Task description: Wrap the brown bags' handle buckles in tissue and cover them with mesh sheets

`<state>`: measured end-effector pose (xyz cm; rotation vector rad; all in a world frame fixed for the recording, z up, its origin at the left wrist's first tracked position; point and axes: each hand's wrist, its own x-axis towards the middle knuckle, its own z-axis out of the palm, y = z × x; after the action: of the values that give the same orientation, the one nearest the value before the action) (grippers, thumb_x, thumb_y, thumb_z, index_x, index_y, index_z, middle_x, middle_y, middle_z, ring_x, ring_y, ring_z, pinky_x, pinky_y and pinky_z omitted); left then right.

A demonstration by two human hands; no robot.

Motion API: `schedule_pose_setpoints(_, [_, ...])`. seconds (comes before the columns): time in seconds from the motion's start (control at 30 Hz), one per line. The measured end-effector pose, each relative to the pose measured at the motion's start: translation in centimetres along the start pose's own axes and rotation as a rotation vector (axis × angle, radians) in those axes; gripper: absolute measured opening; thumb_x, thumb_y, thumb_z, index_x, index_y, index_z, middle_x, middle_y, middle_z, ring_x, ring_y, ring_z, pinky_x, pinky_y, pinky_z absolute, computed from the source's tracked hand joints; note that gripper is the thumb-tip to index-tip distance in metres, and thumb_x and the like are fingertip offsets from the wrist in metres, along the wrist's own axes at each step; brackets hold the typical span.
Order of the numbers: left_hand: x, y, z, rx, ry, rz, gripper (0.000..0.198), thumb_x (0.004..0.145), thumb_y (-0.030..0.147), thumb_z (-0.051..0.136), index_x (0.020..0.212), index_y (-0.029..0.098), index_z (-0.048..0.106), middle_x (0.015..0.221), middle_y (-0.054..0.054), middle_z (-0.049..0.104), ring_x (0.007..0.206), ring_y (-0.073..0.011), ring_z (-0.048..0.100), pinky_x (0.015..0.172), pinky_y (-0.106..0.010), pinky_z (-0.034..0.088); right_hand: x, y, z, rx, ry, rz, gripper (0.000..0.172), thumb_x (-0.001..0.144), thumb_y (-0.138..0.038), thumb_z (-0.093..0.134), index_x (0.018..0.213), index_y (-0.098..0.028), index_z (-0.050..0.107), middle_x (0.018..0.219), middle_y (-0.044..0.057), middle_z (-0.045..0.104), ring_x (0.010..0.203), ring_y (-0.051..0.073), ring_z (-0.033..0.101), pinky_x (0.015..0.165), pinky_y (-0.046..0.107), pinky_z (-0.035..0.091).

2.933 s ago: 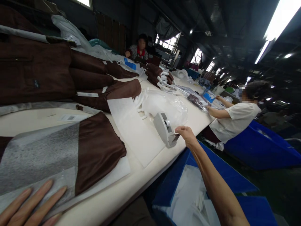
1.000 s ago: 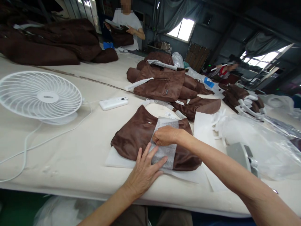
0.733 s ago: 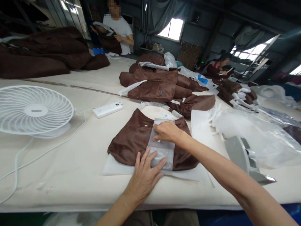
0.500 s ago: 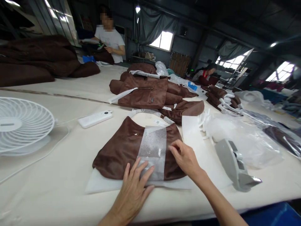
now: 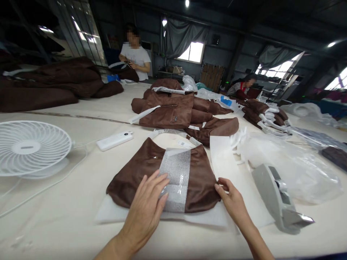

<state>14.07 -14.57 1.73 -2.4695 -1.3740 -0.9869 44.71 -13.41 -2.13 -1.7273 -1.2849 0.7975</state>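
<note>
A brown leather-look handbag (image 5: 135,173) lies flat with a translucent foam wrap (image 5: 176,166) around its middle. Beneath it, a white foam sheet (image 5: 108,213) sticks out along the front. My left hand (image 5: 148,202) rests on the bag and the wrap's left edge, fingers stretched out. At the bag's right side, my right hand (image 5: 233,198) pinches the edge between thumb and fingers. The bag's strap (image 5: 168,131), covered in clear wrapping, arches behind it with a white tag (image 5: 183,144) beside it.
A tape dispenser (image 5: 279,198) and clear plastic bags (image 5: 292,166) lie to the right. At left stand a white fan (image 5: 35,148) and a white phone (image 5: 115,140). More brown bags (image 5: 168,112) are piled behind. Two people (image 5: 137,57) work farther back.
My right hand has moved from beside the wrap down and right to the bag's right edge. My left hand has shifted slightly up and left. The camera view has turned a little.
</note>
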Motion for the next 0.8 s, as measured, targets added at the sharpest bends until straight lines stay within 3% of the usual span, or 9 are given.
schedule_pose_setpoints(0.1, [2.5, -0.9, 1.7, 0.123, -0.088, 0.063, 0.048, 0.104, 0.036, 0.037, 0.150, 0.021, 0.036, 0.154, -0.010, 0.042, 0.148, -0.0282, 0.025, 0.122, -0.055, 0.013, 0.3, 0.6, 0.8, 0.024, -0.024, 0.034, 0.059, 0.080, -0.056, 0.060, 0.122, -0.014, 0.061, 0.122, 0.016, 0.069, 0.108, 0.031, 0.067, 0.088, 0.042, 0.055])
schedule_pose_setpoints(0.27, [4.3, -3.2, 4.7, 0.174, -0.331, 0.067, 0.059, 0.102, 0.055, 0.031, 0.150, 0.022, 0.038, 0.155, -0.009, 0.040, 0.145, -0.0321, 0.033, 0.120, -0.060, 0.015, 1.2, 1.5, 1.4, 0.079, -0.093, 0.109, 0.071, 0.076, -0.058, 0.062, 0.129, -0.010, 0.058, 0.129, 0.019, 0.065, 0.111, 0.032, 0.067, 0.096, 0.041, 0.053])
schedule_pose_setpoints(0.47, [6.7, -3.8, 5.0, 0.132, -0.384, -0.024, 0.059, 0.103, 0.053, 0.027, 0.154, 0.024, 0.029, 0.161, -0.008, 0.028, 0.150, -0.0330, 0.019, 0.119, -0.064, 0.013, 2.8, 1.7, 1.6, 0.233, -0.153, 0.178, 0.072, 0.067, -0.057, 0.075, 0.123, -0.013, 0.064, 0.127, 0.016, 0.067, 0.122, 0.032, 0.061, 0.104, 0.038, 0.048])
schedule_pose_setpoints(0.63, [8.3, -5.2, 4.6, -0.004, -0.583, -0.087, 0.053, 0.103, 0.050, 0.026, 0.149, 0.027, 0.040, 0.159, -0.008, 0.033, 0.149, -0.0310, 0.023, 0.119, -0.064, 0.016, 3.0, -0.5, 2.0, 0.454, -0.184, 0.233, 0.066, 0.062, -0.056, 0.082, 0.111, -0.014, 0.068, 0.116, 0.014, 0.073, 0.115, 0.032, 0.065, 0.100, 0.039, 0.050])
schedule_pose_setpoints(0.7, [8.2, -6.5, 3.6, -0.056, -0.540, -0.137, 0.054, 0.103, 0.050, 0.023, 0.148, 0.028, 0.041, 0.157, -0.007, 0.036, 0.149, -0.0286, 0.024, 0.120, -0.062, 0.015, 3.0, -1.4, 2.1, 0.498, -0.182, 0.278, 0.064, 0.058, -0.057, 0.084, 0.103, -0.014, 0.071, 0.109, 0.013, 0.075, 0.110, 0.033, 0.067, 0.096, 0.039, 0.052])
schedule_pose_setpoints(0.8, [6.9, -10.0, 1.5, -0.101, -0.362, -0.347, 0.059, 0.098, 0.055, 0.028, 0.146, 0.025, 0.045, 0.155, -0.006, 0.041, 0.148, -0.0291, 0.028, 0.121, -0.059, 0.017, 3.3, -2.4, 1.9, 0.556, -0.280, 0.315, 0.059, 0.061, -0.059, 0.084, 0.094, -0.012, 0.074, 0.099, 0.014, 0.077, 0.102, 0.033, 0.070, 0.090, 0.038, 0.054])
